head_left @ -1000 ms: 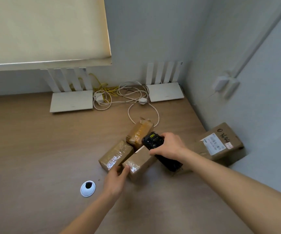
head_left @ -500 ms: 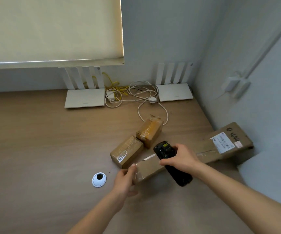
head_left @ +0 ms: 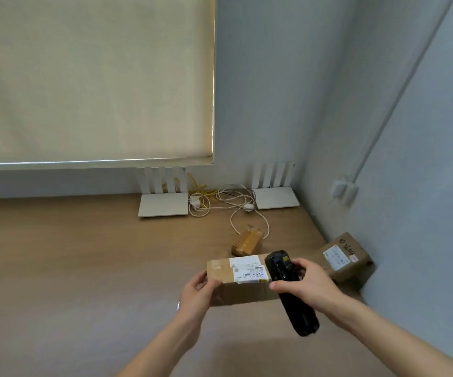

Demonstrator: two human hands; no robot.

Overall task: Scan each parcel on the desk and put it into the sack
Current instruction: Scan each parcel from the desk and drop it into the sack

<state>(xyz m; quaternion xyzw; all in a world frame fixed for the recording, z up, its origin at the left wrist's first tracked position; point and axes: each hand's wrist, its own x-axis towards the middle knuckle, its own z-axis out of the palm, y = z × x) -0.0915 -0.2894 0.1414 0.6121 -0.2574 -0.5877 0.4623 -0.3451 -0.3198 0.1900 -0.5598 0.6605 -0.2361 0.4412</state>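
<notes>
Head view: the fingers (head_left: 201, 281) of my left hand (head_left: 196, 293) grip the left end of a labelled parcel (head_left: 243, 291) raised above the tabletop (head_left: 84, 268); my right hand (head_left: 307, 285) is wrapped round a black scanner (head_left: 288, 288) at its right end. Beyond lies a taped parcel (head_left: 247, 243); a larger box (head_left: 345, 257) sits in the corner.

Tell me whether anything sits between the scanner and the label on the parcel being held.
Nothing visible does. The right hand holds the scanner right beside the white label on top of the parcel, which the left hand grips by its end. The label faces up, uncovered.
</notes>
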